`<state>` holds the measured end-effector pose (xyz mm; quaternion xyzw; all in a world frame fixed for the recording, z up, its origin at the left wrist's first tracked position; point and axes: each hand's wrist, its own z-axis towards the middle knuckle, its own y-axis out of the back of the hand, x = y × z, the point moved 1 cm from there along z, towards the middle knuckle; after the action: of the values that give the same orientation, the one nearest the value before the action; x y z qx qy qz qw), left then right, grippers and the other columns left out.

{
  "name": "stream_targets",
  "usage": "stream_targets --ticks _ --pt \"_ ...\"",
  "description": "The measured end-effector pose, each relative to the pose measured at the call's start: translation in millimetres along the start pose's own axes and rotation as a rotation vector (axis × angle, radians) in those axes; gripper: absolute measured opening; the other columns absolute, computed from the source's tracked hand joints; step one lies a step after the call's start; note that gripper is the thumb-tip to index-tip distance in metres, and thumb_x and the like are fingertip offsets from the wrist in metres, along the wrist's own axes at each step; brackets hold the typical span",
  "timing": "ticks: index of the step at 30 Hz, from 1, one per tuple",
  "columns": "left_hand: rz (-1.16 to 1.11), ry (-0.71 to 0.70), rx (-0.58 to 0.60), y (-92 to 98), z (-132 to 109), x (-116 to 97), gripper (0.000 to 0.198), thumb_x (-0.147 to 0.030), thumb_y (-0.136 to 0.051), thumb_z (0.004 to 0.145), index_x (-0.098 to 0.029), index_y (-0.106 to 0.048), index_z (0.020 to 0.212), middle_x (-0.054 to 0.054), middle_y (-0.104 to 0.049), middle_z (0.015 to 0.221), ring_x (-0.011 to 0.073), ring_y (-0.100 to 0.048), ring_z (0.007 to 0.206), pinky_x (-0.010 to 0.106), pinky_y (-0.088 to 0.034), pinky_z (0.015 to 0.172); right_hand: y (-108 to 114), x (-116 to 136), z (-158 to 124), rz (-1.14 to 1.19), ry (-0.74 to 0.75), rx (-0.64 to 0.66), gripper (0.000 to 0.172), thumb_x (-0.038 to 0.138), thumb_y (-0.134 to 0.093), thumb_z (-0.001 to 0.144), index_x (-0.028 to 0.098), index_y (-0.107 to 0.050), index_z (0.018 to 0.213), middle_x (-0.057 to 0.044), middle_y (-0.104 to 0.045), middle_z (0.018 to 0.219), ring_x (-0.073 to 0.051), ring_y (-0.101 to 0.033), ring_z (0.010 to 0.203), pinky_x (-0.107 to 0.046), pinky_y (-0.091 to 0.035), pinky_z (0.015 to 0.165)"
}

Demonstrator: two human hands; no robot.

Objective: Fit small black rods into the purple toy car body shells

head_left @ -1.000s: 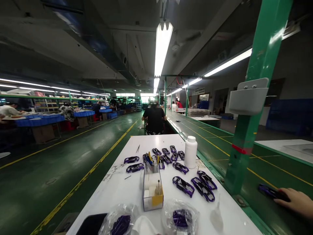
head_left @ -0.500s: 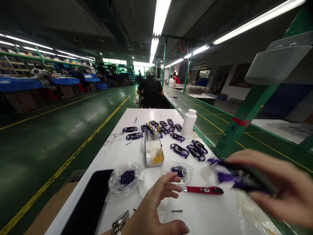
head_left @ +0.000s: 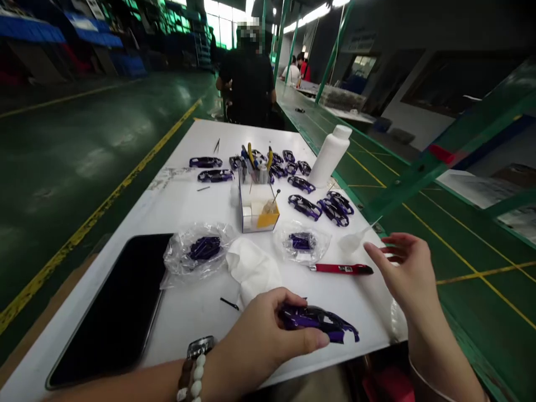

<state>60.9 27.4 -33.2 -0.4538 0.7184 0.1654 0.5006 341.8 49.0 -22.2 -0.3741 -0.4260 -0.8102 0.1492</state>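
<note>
on white table [head_left: 184, 212], left hand [head_left: 257, 332] cups glossy purple car body [head_left: 318, 322]

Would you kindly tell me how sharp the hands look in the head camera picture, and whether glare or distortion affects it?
In the head view, the left hand and purple car body shell look sharp, as does the right hand; the wide lens makes the green steel post lean; the far windows are blown out; and the green floor shows soft glare.
</note>
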Motion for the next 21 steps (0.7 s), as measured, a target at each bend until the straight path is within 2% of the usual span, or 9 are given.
stream_targets --ticks 2,3,5,8,10,13,15,18,21 --pt "-0.005 0.046 -0.010 -1.2 1.3 8.3 0.063 -0.044 -0.089 0.061 -0.019 -0.060 0.112 0.009 -0.074 0.104 0.0292 -0.068 0.099 0.039 -0.052 0.086 -9.2 -9.4 8.5 -0.066 -0.051 0.053 0.073 0.066 -0.079 0.064 0.021 -0.054 0.115 -0.016 -0.062 0.117 -0.031 -0.063 0.089 -0.046 -0.051 0.071" --pt "0.002 0.061 -0.017 -1.5 2.0 10.5 0.063 -0.045 -0.089 0.061 -0.020 -0.061 0.112 0.008 -0.074 0.105 0.0295 -0.069 0.099 0.040 -0.052 0.086 -13.7 -11.6 11.4 -0.089 -0.067 0.093 0.070 0.066 -0.079 0.063 0.021 -0.058 0.112 -0.014 -0.064 0.113 -0.031 -0.063 0.086 -0.045 -0.050 0.070" --pt "0.032 0.084 -0.036 -1.6 2.8 11.6 0.064 -0.050 -0.088 0.061 -0.022 -0.061 0.113 0.007 -0.075 0.105 0.0294 -0.069 0.099 0.040 -0.052 0.086 -20.5 -12.7 14.7 -0.115 -0.087 0.143 0.057 0.065 -0.078 0.065 0.021 -0.065 0.099 -0.010 -0.068 0.096 -0.027 -0.062 0.076 -0.043 -0.046 0.068" --pt "0.088 0.114 -0.051 -2.1 1.2 6.8 0.063 -0.057 -0.083 0.065 -0.023 -0.060 0.113 0.005 -0.074 0.103 0.0280 -0.069 0.096 0.038 -0.053 0.082 -23.6 -11.1 14.6 -0.077 -0.104 0.124 0.042 0.059 -0.078 0.065 0.021 -0.068 0.080 -0.004 -0.065 0.074 -0.022 -0.054 0.062 -0.041 -0.041 0.066" --pt "0.150 0.126 -0.058 -3.2 -2.0 0.9 0.060 -0.059 -0.080 0.068 -0.025 -0.060 0.113 0.003 -0.074 0.099 0.0269 -0.070 0.092 0.036 -0.054 0.077 -21.4 -7.2 10.1 0.031 -0.103 0.059 0.035 0.052 -0.082 0.065 0.021 -0.067 0.076 -0.003 -0.064 0.073 -0.021 -0.054 0.064 -0.041 -0.043 0.071" --pt "0.335 0.101 -0.126 -4.8 -7.5 -9.9 0.050 -0.055 -0.077 0.070 -0.025 -0.063 0.107 0.003 -0.072 0.098 0.0260 -0.069 0.087 0.036 -0.053 0.075 -14.3 5.9 -4.4 0.345 -0.117 -0.034 0.027 0.042 -0.077 0.074 0.022 -0.064 0.087 -0.005 -0.068 0.086 -0.025 -0.064 0.085 -0.043 -0.049 0.081" --pt "0.453 0.048 -0.186 -5.4 -9.9 -16.2 0.043 -0.050 -0.077 0.069 -0.025 -0.065 0.101 0.002 -0.072 0.098 0.0253 -0.068 0.087 0.035 -0.053 0.076 -9.1 18.0 -16.4 0.551 -0.146 -0.061 0.028 0.044 -0.074 0.079 0.022 -0.062 0.092 -0.004 -0.068 0.086 -0.022 -0.065 0.084 -0.039 -0.053 0.077" --pt "0.520 -0.039 -0.259 -5.5 -10.6 -20.8 0.037 -0.048 -0.076 0.068 -0.025 -0.067 0.096 0.001 -0.072 0.091 0.0237 -0.067 0.084 0.034 -0.054 0.075 -6.0 34.0 -30.2 0.826 -0.233 -0.083 0.043 0.058 -0.079 0.073 0.020 -0.060 0.079 0.004 -0.048 0.064 -0.012 -0.046 0.057 -0.027 -0.045 0.054" --pt "0.508 -0.069 -0.317 -4.9 -9.5 -20.8 0.035 -0.050 -0.076 0.069 -0.026 -0.067 0.093 0.001 -0.072 0.087 0.0221 -0.067 0.079 0.033 -0.055 0.073 -11.0 45.6 -36.3 1.017 -0.322 -0.075 0.036 0.052 -0.075 0.080 0.019 -0.062 0.074 0.007 -0.024 0.060 -0.009 -0.029 0.053 -0.024 -0.035 0.051"
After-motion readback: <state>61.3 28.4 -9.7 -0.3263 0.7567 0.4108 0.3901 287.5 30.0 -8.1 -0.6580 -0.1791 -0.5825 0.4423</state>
